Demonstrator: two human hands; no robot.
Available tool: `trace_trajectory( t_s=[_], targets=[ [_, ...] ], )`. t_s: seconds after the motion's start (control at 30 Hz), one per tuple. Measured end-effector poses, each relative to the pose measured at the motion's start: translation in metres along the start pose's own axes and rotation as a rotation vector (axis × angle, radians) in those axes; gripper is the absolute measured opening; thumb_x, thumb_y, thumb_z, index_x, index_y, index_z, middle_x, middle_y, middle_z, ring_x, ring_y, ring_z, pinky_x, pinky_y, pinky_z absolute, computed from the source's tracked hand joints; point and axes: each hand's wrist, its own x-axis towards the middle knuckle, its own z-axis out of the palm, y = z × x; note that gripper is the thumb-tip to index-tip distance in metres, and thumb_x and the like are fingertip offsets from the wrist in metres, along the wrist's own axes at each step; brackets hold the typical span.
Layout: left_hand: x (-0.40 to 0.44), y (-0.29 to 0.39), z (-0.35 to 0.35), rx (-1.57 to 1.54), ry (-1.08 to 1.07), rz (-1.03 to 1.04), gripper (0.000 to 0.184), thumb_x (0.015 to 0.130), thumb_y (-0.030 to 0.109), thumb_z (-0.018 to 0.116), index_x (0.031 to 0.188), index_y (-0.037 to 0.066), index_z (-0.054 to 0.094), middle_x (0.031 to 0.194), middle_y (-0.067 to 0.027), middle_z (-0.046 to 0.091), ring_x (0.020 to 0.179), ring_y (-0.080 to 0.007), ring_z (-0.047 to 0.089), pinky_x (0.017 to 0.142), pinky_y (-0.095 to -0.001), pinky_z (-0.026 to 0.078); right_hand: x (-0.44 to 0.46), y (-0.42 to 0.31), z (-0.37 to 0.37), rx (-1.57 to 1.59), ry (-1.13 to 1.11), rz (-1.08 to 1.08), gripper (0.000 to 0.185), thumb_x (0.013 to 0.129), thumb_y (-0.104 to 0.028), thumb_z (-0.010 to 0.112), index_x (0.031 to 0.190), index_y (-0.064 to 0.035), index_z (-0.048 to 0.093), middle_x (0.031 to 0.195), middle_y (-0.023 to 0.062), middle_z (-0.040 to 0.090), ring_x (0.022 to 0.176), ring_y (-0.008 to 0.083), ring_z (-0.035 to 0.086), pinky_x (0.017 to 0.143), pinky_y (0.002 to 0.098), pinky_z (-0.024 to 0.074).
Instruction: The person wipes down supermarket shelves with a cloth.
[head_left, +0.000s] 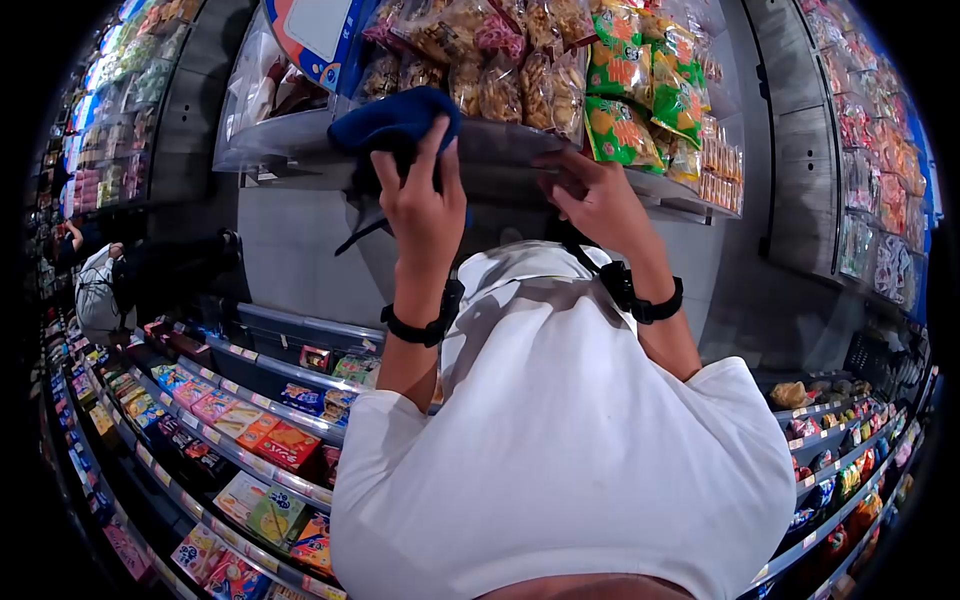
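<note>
1. Blue fabric item (388, 122): at the front edge of the clear bin (500, 145); best kept off bagged snacks (500, 90).
2. Left hand (425, 200): fingers spread against it; any pinch unclear from here.
3. Right hand (605, 205): thumb and fingers parted, beside the edge.

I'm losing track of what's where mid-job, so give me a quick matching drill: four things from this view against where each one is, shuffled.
Things:
1. Blue cloth
2. Green packets
3. Black wristbands
4. White shirt

Places:
A. On the person's torso
B. Right of the bagged snacks, beyond the right hand
C. At the left hand
D. Around both wrists

Pairs: 1-C, 2-B, 3-D, 4-A
</note>
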Motion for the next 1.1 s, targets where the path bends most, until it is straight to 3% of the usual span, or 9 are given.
trace_trajectory(
  t_s=[0.1,0.17,0.23,0.5,0.7,0.83,0.9,1.0,1.1],
  targets=[
    [-0.005,0.020,0.003,0.007,-0.191,-0.153,0.020,0.090,0.012,0.071,0.110,0.015,0.075,0.101,-0.0189,0.065,0.096,-0.0413,0.058,0.086,-0.0450,0.048,-0.002,-0.003,0.009,0.120,0.027,-0.258,0.026,0.089,-0.002,0.063,0.115,-0.0041,0.066,0.067,0.0071,0.061,0.053,0.0118,0.055,0.053,0.0276,0.0440],
    [-0.009,0.027,0.007,0.021,-0.213,-0.136,0.022,0.090,0.014,0.071,0.111,0.019,0.075,0.097,-0.0175,0.070,0.094,-0.0432,0.060,0.088,-0.0465,0.048,0.001,-0.012,0.004,0.024,-0.060,-0.281,0.027,0.086,-0.006,0.068,0.113,-0.0048,0.065,0.068,0.0121,0.064,0.056,0.0266,0.060,0.057,0.0346,0.0485],
    [-0.011,0.025,0.009,-0.024,-0.145,-0.038,0.025,0.086,0.012,0.072,0.111,0.018,0.075,0.088,-0.0189,0.054,0.074,-0.0358,0.062,0.055,-0.0411,0.050,0.004,-0.009,0.006,-0.044,-0.080,-0.284,0.026,0.088,-0.009,0.068,0.114,-0.0046,0.065,0.069,0.0130,0.065,0.057,0.0286,0.061,0.058,0.0356,0.0492],
    [0.000,-0.006,-0.005,0.087,0.022,-0.112,0.018,0.091,0.015,0.071,0.108,0.010,0.076,0.097,-0.0200,0.070,0.091,-0.0422,0.061,0.088,-0.0466,0.048,-0.006,0.002,0.006,0.060,0.013,-0.174,0.019,0.094,-0.015,0.064,0.108,-0.0029,0.067,0.068,0.0120,0.066,0.057,0.0215,0.061,0.058,0.0328,0.0488],
    [-0.011,0.034,0.017,-0.093,-0.142,-0.032,0.026,0.085,0.010,0.073,0.110,0.016,0.075,0.087,-0.0165,0.053,0.066,-0.0346,0.061,0.053,-0.0403,0.048,0.010,0.024,0.015,-0.008,-0.116,-0.382,0.012,0.089,-0.006,0.064,0.100,-0.0020,0.065,0.081,0.0152,0.068,0.066,0.0314,0.064,0.063,0.0374,0.0505],
    [-0.008,0.008,0.013,-0.019,0.042,-0.025,0.021,0.086,0.008,0.072,0.106,0.012,0.076,0.092,-0.0182,0.061,0.074,-0.0397,0.062,0.066,-0.0434,0.051,0.021,0.030,0.032,-0.123,-0.268,-0.344,0.032,0.089,-0.008,0.066,0.117,0.0051,0.060,0.087,0.0162,0.071,0.075,0.0282,0.070,0.067,0.0349,0.0550],
    [-0.004,0.001,0.009,-0.044,0.107,-0.112,0.018,0.090,0.007,0.069,0.107,0.000,0.073,0.100,-0.0241,0.064,0.092,-0.0384,0.061,0.086,-0.0446,0.047,0.032,0.030,0.053,-0.023,-0.358,-0.254,0.043,0.091,-0.028,0.064,0.127,-0.0057,0.055,0.101,0.0192,0.070,0.091,0.0398,0.067,0.078,0.0437,0.0544],
    [-0.012,0.018,0.018,-0.299,0.148,-0.404,0.026,0.096,0.009,0.064,0.118,-0.003,0.068,0.108,-0.0236,0.066,0.099,-0.0303,0.061,0.093,-0.0388,0.044,0.047,0.043,0.089,-0.151,-0.420,-0.374,0.044,0.089,-0.022,0.068,0.128,-0.0055,0.056,0.104,0.0176,0.070,0.094,0.0362,0.068,0.083,0.0391,0.0543],
    [-0.032,0.030,0.028,-0.437,0.111,-0.522,0.035,0.097,0.013,0.063,0.128,-0.004,0.061,0.116,-0.0231,0.065,0.101,-0.0237,0.056,0.102,-0.0352,0.037,0.036,0.020,0.088,0.384,-0.076,-0.523,0.041,0.082,-0.002,0.070,0.122,-0.0025,0.061,0.112,0.0163,0.067,0.097,0.0273,0.063,0.088,0.0333,0.0508]
  ],
)
